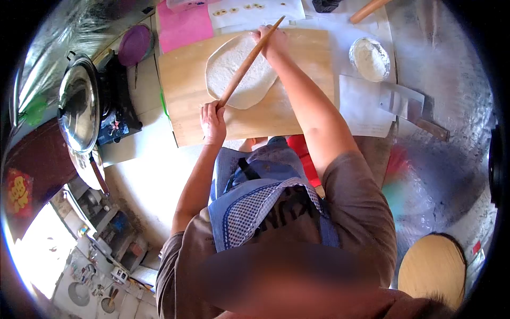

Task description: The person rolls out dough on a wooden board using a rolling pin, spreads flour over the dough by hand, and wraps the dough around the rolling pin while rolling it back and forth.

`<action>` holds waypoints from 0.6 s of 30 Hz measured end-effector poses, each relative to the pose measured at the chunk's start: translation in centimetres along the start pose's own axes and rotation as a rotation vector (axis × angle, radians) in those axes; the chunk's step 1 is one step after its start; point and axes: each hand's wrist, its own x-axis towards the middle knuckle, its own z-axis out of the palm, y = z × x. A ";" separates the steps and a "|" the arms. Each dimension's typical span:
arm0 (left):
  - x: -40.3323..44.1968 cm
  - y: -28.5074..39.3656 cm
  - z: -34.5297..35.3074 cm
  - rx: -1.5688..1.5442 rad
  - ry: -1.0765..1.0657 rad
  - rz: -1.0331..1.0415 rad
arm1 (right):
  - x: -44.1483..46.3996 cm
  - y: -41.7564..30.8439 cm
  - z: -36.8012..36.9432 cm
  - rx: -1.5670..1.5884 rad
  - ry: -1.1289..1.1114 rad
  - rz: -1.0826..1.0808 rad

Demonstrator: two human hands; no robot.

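A flat, floured sheet of dough [234, 69] lies on the wooden board [292, 117]. Across it, slanting from lower left to upper right, runs a wooden rolling pin [244, 66]. Its near end is gripped by my left hand [212, 123], close to the dough's lower left edge. Toward the far end, my right hand [273, 43] wraps round the pin above the upper right edge of the dough. Both hands are closed on the pin. Part of the dough is hidden under the pin and my right hand.
Right of the board stand a bowl of flour [370, 59] and a cleaver [409, 106]. On the left, a lidded pot [79, 103] stands by a black stove [114, 98], with a purple lid [135, 45] nearby. A pink sheet [186, 26] lies at the board's far edge.
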 end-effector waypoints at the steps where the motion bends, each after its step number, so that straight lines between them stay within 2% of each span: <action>1: 0.3 0.2 0.3 0.063 0.007 0.014 | -0.4 0.6 0.2 -0.003 0.004 -0.039; 5: 1.3 -0.1 1.8 0.173 0.016 0.008 | -5.7 2.1 -1.7 0.134 -0.080 -0.050; 7: 1.1 -0.6 2.5 0.238 0.012 -0.010 | -8.4 2.1 -3.0 0.132 -0.268 0.083; 11: 0.3 -0.7 2.9 0.281 0.013 0.023 | -11.4 1.2 -3.6 0.117 -0.410 0.096; 13: 0.1 -0.9 3.0 0.285 -0.013 0.048 | -12.2 0.7 -3.0 1.432 -0.595 0.688; 14: 0.0 -1.1 3.0 0.282 -0.046 0.072 | -12.3 0.3 -2.5 1.434 -0.595 0.682; 17: 0.3 -2.4 2.5 0.280 -0.118 0.140 | -13.5 -2.5 -1.7 1.623 -0.182 0.369; 18: 0.4 -2.7 2.1 0.245 -0.153 0.198 | -14.1 -2.0 -1.5 1.060 -0.173 0.028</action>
